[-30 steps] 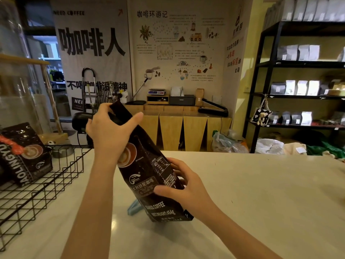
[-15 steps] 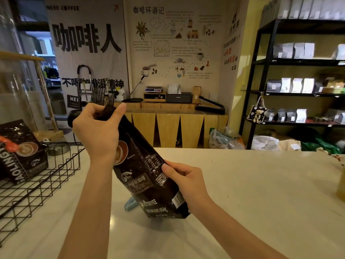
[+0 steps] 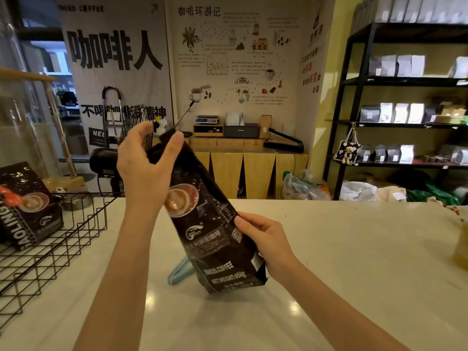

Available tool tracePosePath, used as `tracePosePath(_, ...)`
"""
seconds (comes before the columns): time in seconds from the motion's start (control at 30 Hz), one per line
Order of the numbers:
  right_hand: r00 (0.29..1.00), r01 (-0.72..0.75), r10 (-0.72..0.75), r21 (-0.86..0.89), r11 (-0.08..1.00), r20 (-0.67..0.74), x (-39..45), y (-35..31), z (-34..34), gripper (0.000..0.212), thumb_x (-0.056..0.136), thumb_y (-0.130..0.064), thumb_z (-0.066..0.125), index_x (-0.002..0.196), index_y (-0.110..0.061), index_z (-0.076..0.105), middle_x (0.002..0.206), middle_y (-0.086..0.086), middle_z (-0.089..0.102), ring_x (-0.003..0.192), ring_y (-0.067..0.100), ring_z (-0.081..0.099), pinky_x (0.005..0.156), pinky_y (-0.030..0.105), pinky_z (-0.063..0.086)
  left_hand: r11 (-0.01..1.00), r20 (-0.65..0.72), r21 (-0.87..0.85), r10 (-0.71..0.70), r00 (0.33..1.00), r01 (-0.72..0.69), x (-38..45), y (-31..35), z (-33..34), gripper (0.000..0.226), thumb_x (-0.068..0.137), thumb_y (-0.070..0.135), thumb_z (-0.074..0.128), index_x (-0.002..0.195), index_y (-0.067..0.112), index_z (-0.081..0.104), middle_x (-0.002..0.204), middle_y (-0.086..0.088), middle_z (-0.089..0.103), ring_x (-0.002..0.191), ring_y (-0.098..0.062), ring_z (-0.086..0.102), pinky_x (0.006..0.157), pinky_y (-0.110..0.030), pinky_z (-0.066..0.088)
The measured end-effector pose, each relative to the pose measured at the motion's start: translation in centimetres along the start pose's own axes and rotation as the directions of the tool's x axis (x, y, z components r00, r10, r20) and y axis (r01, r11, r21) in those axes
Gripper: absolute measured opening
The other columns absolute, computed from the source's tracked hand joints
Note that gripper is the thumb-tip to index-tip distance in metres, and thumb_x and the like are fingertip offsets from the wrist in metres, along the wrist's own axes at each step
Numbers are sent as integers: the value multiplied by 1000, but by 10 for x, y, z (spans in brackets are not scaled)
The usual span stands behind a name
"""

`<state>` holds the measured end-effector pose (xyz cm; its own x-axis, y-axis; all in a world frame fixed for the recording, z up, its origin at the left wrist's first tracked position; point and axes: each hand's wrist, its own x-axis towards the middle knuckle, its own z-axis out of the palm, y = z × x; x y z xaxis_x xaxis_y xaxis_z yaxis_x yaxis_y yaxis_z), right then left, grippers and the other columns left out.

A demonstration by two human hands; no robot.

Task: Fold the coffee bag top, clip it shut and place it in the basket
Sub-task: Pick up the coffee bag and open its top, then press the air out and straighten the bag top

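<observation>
A tall black coffee bag [image 3: 210, 234] with a coffee-cup print stands tilted to the left on the white counter. My left hand [image 3: 144, 171] pinches the bag's crumpled top between thumb and fingers. My right hand [image 3: 263, 239] grips the bag's right side low down. A light blue clip [image 3: 178, 273] lies on the counter behind the bag, partly hidden by it. The black wire basket [image 3: 53, 252] sits at the left and holds another black coffee bag [image 3: 27, 211] with an orange clip on it.
The white counter [image 3: 342, 262] stretches to the right, with a yellowish object [image 3: 461, 247] at its right edge. Beyond the counter are wooden cabinets, a poster wall, plastic bags on the floor and black shelves with packaged bags.
My left hand's fingers have shifted on the bag's top, pinching it at the tip. The bag stays tilted in both hands.
</observation>
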<state>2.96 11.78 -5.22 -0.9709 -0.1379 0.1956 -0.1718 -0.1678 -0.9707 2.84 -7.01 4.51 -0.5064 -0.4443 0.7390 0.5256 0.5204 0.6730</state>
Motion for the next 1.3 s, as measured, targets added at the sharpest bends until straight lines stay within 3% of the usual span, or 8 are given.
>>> tracePosePath(0.13, 983, -171, 180, 176, 969, -34, 11, 7, -21, 18, 85, -18, 58, 100, -15, 67, 101, 8, 71, 97, 24, 65, 75, 33, 52, 967, 273, 82, -256, 927, 243, 3, -19, 4, 115, 51, 74, 60, 141, 21, 12, 151, -8, 18, 137, -27, 19, 111, -53, 20)
tracePosePath(0.23, 968, -221, 244, 254, 942, -64, 15, 17, -33, 21, 89, -17, 52, 105, -14, 65, 104, 9, 68, 96, 24, 63, 70, 33, 52, 882, 635, 214, -453, 626, 421, -7, -25, 6, 122, 45, 66, 66, 142, 24, 6, 153, -7, 18, 136, -27, 25, 110, -47, 25)
tracePosePath(0.4, 959, -242, 272, 274, 931, -77, 19, 21, -40, 21, 90, -15, 48, 106, -10, 62, 98, 10, 67, 91, 24, 63, 64, 32, 52, 885, 884, 384, -434, 172, 262, -38, -27, 25, 98, 62, 45, 74, 139, 22, 19, 121, 5, 52, 105, -11, 53, 87, -25, 46)
tracePosePath(0.63, 955, -158, 178, 102, 982, -237, 29, 2, -49, 28, 90, -21, 48, 112, -7, 58, 114, 13, 63, 106, 25, 58, 76, 33, 46, 890, 854, 259, -393, 341, 376, -54, -28, 49, 90, 57, 30, 82, 131, 24, 32, 98, 5, 61, 93, -14, 61, 86, -39, 52)
tracePosePath(0.73, 854, 138, -183, -128, 982, -487, 27, -32, -52, 36, 89, -22, 53, 123, -13, 47, 126, 6, 54, 115, 21, 51, 86, 30, 44, 910, 849, 180, -336, 407, 374, -59, -20, 57, 86, 57, 25, 82, 129, 23, 36, 88, 10, 61, 84, -7, 62, 73, -28, 53)
tracePosePath(0.9, 624, 485, -781, -791, 372, 16, 5, -84, -54, 34, 81, -31, 58, 114, -23, 56, 133, -7, 44, 128, 11, 31, 107, 31, 27, 943, 810, 131, -280, 515, 307, -70, -9, 69, 96, 51, 34, 84, 132, 24, 32, 88, 18, 55, 85, -5, 58, 75, -26, 50)
tracePosePath(1.03, 660, 405, -594, -884, -233, 460, 17, -102, -50, 24, 81, -32, 60, 104, -26, 66, 146, 4, 38, 140, 25, 17, 113, 47, 6, 963, 805, 62, -203, 557, 261, -81, 1, 76, 98, 49, 38, 83, 130, 27, 30, 106, 11, 56, 91, -7, 57, 77, -28, 50)
tracePosePath(1.3, 907, 357, -73, -849, -389, 415, 22, -136, -74, 21, 83, -40, 55, 100, -32, 64, 126, -9, 52, 133, 18, 25, 109, 51, -17, 966, 806, -42, -119, 579, 256, -99, -3, 83, 55, 58, 35, 79, 103, 29, 47, 102, 14, 55, 89, 2, 54, 72, -18, 47)
